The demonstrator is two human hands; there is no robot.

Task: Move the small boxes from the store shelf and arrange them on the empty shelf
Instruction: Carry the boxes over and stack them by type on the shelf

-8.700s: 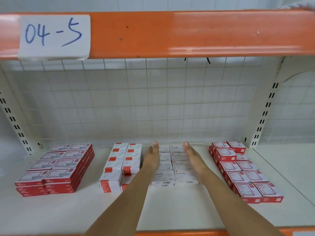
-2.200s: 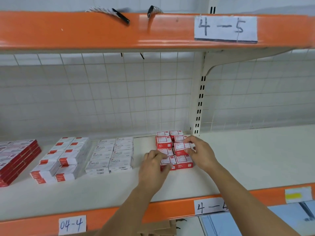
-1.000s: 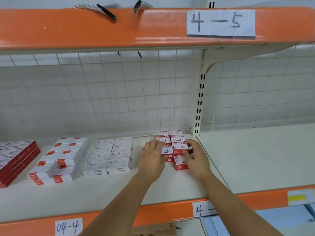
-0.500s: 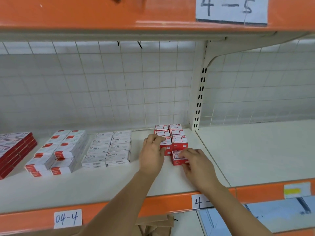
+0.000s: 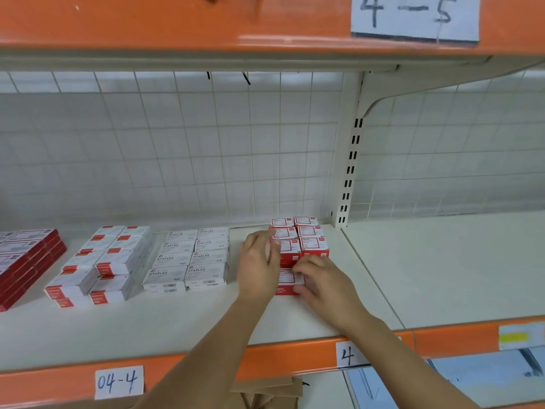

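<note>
The small red boxes (image 5: 298,243) stand in a two-wide block at the right end of the stocked shelf (image 5: 177,320), just left of the slotted upright (image 5: 349,172). The empty shelf (image 5: 457,261) begins immediately to the right of that upright.

**Hand state.** The right hand (image 5: 323,283) has its fingers and thumb curled round the front box (image 5: 287,280), which sits apart from the block at its near edge. The left hand (image 5: 259,267) lies against the left flank of the block; its fingers look loosely bent over the edge of a box, but motion blur prevents confirming whether they grip or merely steady it.

**Handling characteristics (judged, not measured).**
- Rigid printed cardboard; the walls should resist a moderate squeeze without denting.
- Probably dense for their size if they contain staples, as the neighbouring white boxes (image 5: 191,258) are marked.
- The glossy faces may slide against one another, so a stacked lift could shear apart.
- Not fragile, though a drop could burst an end flap.

**Recommended hold.**
1. Take one box across its short sides, thumb opposing fingers.
2. For several at once, press inward from both outer flanks with flat palms and keep the stack low.
3. Lift clear before travelling past the upright (avoid dragging, which would disturb the adjacent rows).
</note>
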